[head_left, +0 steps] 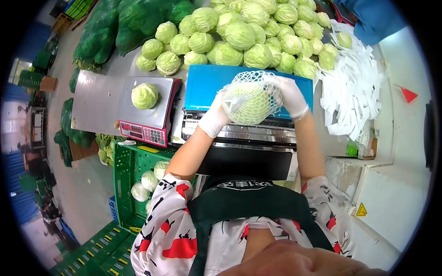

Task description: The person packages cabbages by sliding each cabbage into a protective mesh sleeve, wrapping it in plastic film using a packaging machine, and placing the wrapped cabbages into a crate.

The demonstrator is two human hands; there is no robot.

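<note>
A pale green cabbage in a white foam net (251, 102) is held between my two gloved hands, over the blue board (195, 87) of a wrapping machine. On the cabbage's left side is my left hand (217, 112), its fingers pressed against the net. My right hand (289, 94) curls over the upper right of the net. To the left, a bare cabbage (144, 96) sits on the steel plate of a red scale (152, 133). The machine's metal rollers (239, 133) lie just below the netted cabbage.
Loose cabbages (239, 34) are piled behind the board. White foam nets (350, 87) heap at the right, near a blue-clothed person (377, 18). Green net sacks (138, 23) lie at the back left. A green crate (124, 179) with several wrapped cabbages stands at lower left.
</note>
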